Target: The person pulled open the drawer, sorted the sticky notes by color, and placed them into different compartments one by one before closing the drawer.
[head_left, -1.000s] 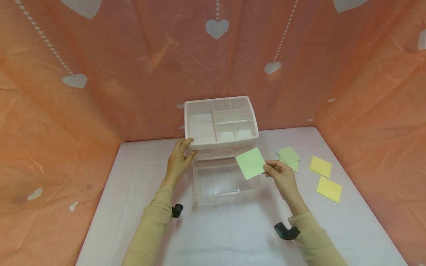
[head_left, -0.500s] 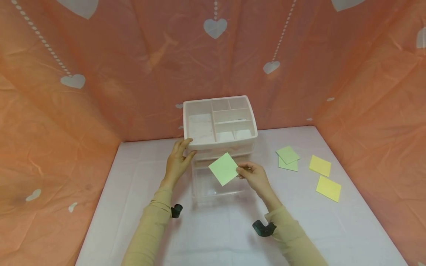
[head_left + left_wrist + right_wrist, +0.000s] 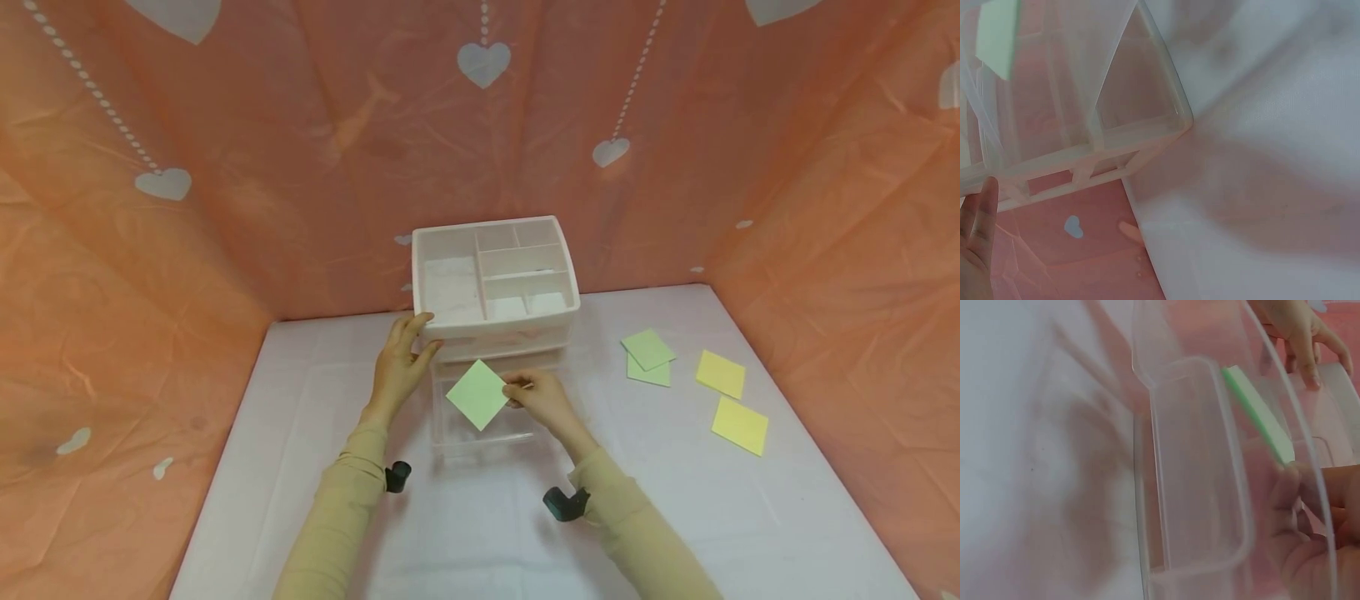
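Observation:
A white plastic drawer organizer (image 3: 453,292) stands at the back, its clear drawer (image 3: 486,442) pulled out toward me. My left hand (image 3: 397,371) holds the organizer's front left corner, a finger on the upper rim and the thumb lower down on the front. Between the right thumb and fingers, my right hand (image 3: 543,402) pinches a light green sticky note pad (image 3: 477,396) by one corner, over the pulled-out drawer. The right wrist view shows the pad (image 3: 1260,415) edge-on, behind the drawer's clear wall (image 3: 1204,469). Part of my right palm is hidden.
Two more green sticky note pads (image 3: 648,350) overlap on the white tablecloth (image 3: 810,517) to the right. Beyond them lie two yellow pads (image 3: 722,373), slightly apart. Orange cloth with hearts (image 3: 337,167) hangs around the table's back and sides.
My right hand has carried the green sticky note pad leftward and slightly toward me, from the drawer's right side to its middle. My left hand stays at the organizer's corner.

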`<move>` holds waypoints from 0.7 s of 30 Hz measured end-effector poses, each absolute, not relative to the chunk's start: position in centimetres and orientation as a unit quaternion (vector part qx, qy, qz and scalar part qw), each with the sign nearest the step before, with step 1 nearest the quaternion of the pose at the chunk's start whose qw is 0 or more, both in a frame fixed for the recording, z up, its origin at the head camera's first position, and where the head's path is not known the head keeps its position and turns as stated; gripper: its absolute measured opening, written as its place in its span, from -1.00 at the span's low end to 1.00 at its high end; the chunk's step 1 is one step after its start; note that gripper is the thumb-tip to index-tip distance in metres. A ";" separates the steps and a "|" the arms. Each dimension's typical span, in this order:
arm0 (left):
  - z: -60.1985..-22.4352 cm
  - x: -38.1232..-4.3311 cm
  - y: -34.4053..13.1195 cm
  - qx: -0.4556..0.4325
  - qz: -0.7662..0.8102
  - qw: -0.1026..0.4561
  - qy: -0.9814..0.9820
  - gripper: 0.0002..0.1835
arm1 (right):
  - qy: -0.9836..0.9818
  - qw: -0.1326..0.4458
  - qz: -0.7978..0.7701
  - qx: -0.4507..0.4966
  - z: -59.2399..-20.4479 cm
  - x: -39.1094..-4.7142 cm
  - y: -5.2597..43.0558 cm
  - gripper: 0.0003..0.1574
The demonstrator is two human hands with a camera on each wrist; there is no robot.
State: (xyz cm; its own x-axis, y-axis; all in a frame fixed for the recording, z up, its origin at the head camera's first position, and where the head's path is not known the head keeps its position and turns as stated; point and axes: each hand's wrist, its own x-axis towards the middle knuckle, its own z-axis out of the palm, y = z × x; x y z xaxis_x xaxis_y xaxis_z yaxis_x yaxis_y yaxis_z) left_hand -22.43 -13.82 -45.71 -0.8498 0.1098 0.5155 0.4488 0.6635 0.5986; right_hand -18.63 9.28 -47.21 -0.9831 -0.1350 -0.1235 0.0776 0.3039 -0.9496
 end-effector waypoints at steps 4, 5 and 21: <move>-45.8 -22.5 -13.8 -0.156 -0.375 0.227 -0.885 -0.55 | 0.809 0.115 -0.576 -0.025 -47.5 -19.1 8.7 -0.72; -45.9 -22.5 -13.8 -0.156 -0.374 0.228 -0.885 -0.55 | 0.811 0.120 -0.572 -0.027 -47.5 -19.1 8.6 -0.72; -45.7 -22.4 -13.8 -0.160 -0.381 0.220 -0.884 -0.55 | 0.907 0.061 -0.411 -0.068 -47.8 -19.6 7.4 -0.80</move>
State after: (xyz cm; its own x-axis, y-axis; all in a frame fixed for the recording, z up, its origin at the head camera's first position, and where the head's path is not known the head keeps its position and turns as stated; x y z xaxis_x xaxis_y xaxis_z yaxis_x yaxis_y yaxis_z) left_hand -22.37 -13.82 -45.68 -0.8519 0.1161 0.5107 0.4511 0.6581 0.6028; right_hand -19.56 7.37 -47.81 -0.9833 -0.1735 -0.0545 -0.0736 0.6535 -0.7534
